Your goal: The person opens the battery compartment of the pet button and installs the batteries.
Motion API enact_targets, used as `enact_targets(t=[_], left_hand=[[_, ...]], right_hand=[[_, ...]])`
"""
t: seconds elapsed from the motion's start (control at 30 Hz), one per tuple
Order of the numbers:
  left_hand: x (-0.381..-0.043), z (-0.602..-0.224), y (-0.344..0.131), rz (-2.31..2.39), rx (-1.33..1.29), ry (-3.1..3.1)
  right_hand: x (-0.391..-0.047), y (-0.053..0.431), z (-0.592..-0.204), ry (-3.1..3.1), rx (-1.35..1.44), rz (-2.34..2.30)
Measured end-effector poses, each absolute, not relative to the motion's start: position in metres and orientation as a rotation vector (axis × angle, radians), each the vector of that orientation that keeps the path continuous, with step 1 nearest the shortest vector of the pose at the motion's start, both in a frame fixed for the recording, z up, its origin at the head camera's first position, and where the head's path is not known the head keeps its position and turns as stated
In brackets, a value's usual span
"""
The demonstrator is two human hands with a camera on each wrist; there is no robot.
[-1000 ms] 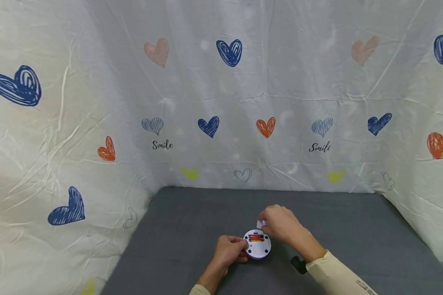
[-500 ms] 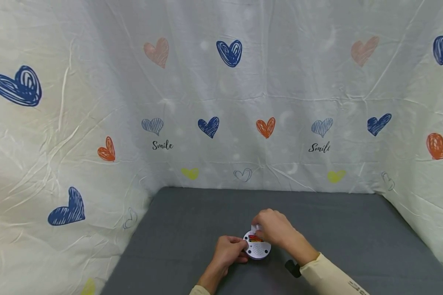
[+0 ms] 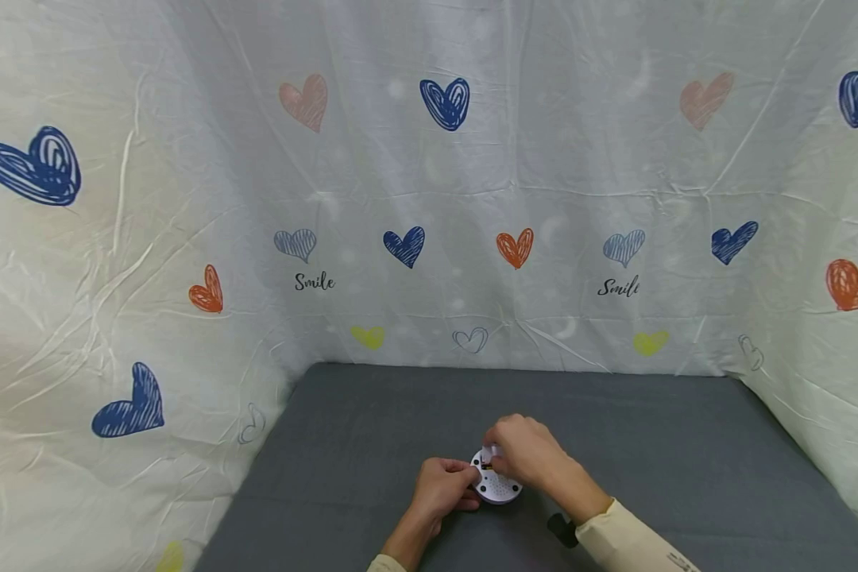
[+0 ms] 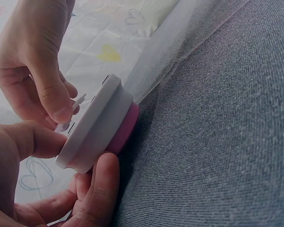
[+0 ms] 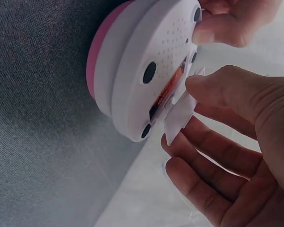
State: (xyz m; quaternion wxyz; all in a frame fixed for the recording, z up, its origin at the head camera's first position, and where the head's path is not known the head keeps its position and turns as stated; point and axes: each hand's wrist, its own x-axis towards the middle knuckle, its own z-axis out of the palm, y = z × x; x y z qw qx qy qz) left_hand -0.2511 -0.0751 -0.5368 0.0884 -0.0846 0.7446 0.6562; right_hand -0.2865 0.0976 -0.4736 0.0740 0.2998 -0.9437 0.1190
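A round white device [image 3: 500, 490] with a pink face lies underside up; its base has speaker holes and dark rubber feet [image 5: 149, 72]. Red batteries [image 5: 168, 90] show in its open compartment in the right wrist view. My left hand [image 3: 442, 485] grips the rim on the near left, thumb on the base and fingers beneath. Between thumb and fingers, my right hand [image 3: 532, 457] pinches a white battery cover [image 5: 181, 115]. The cover stands tilted, its edge right at the compartment, and in the head view the right fingers hide part of it.
Dark grey cloth [image 3: 372, 429] covers the table. A white curtain printed with hearts [image 3: 429, 175] hangs behind it and along both sides. Near the right sleeve [image 3: 629, 536] is a small black object [image 3: 562, 530].
My right hand has moved left and toward me, bringing the battery cover from beyond the device's far edge onto the battery compartment. The left hand and the device have hardly moved.
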Motion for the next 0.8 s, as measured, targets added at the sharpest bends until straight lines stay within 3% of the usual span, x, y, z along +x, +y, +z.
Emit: enact_targets(t=[0.8], left_hand=[[-0.2512,-0.5356,-0.0744,1.953,-0.263,2.216]], right_hand=[[-0.2856,0.0945,-0.4811,-2.849,0.887,0.339]])
